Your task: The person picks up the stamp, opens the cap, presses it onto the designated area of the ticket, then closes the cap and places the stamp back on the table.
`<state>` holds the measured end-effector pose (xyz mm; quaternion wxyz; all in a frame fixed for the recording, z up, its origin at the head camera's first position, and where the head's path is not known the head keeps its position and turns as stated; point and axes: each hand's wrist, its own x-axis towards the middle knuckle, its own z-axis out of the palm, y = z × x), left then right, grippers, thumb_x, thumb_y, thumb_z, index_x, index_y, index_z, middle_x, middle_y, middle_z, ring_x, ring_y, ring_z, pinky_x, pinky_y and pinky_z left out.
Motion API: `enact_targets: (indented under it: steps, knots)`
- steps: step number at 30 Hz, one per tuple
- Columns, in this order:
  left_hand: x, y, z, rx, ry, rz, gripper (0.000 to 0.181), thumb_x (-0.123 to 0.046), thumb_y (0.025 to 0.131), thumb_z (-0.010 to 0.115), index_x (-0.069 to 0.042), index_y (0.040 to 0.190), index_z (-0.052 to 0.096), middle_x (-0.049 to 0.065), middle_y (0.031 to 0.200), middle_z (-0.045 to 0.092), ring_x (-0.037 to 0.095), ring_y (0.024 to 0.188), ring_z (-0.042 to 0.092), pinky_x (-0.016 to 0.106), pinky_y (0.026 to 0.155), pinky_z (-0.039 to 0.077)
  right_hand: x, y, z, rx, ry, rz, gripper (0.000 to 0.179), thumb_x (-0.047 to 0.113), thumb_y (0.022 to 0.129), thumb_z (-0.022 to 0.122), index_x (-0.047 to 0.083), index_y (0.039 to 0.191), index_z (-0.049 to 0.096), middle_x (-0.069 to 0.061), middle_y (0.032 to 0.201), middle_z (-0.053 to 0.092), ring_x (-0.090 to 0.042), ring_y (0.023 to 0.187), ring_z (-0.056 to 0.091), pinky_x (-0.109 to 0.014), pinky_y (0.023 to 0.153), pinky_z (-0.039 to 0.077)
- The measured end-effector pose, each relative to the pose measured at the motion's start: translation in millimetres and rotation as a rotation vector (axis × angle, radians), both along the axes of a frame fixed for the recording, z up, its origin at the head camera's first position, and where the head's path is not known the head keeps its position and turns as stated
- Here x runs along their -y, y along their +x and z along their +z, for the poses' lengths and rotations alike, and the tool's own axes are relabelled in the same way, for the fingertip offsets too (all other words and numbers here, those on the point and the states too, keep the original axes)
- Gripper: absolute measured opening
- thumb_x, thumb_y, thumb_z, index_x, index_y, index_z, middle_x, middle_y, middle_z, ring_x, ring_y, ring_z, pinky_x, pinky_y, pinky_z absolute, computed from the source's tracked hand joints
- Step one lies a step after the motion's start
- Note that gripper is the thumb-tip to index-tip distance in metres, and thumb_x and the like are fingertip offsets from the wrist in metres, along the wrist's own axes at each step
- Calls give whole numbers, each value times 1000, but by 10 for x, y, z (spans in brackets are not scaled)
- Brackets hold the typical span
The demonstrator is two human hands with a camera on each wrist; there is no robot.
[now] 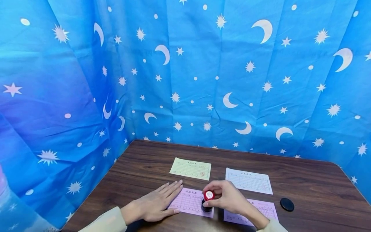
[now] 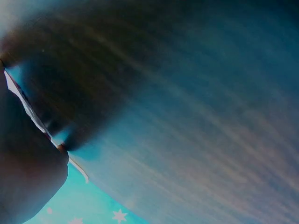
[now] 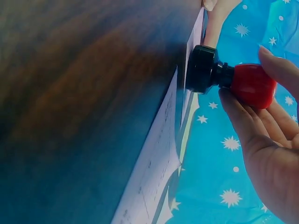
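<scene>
The likeliest trouble is a smeared or doubled mark: if the right hand [image 1: 230,198] slides or rocks the stamp [image 3: 252,86] while its base meets the paper, the ink could blur. The pink slip [image 1: 188,201] could also skew if the left hand [image 1: 157,201] eases its weight, since that flat, straight-fingered hand grips nothing and merely presses the slip's left end. Uneven pressure might leave one side of the mark faint.

The right hand's thumb and fingers curl round the stamp's knob. The stamp is at the right end of that slip, well in from the far edge of the table [image 1: 313,183] and nearer its left edge than the black lid [image 1: 287,204]. It has a glossy red, rounded knob with a pale round label on top, a narrow black neck and a wide black base.
</scene>
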<state>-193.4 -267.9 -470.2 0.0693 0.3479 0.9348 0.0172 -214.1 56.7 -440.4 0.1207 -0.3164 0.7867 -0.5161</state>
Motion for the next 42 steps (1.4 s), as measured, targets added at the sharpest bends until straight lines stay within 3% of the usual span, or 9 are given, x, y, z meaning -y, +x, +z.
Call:
enact_targets:
  steps: [8,21,42]
  knots:
    - [-20,-14,5,10,-11,23,80,-66,109,25,-14,170,16,5,179,14,25,166,17,52,133,23,17,-12,48,25,20,4,37,15,82,91,1,112,75,-11,103,80,-4,85,73,-17,71,57]
    - [-17,-30,-9,-4,-12,25,75,-60,112,23,-13,170,18,4,179,14,25,166,18,53,133,23,68,6,32,6,28,17,35,13,81,91,0,109,74,-12,98,81,-1,83,72,-17,71,57]
    - [-9,4,-33,50,36,43,77,-62,111,25,-14,170,16,3,180,11,25,166,16,55,133,20,104,16,29,17,66,-3,35,13,81,91,-1,110,75,-13,100,81,-2,79,70,-16,66,56]
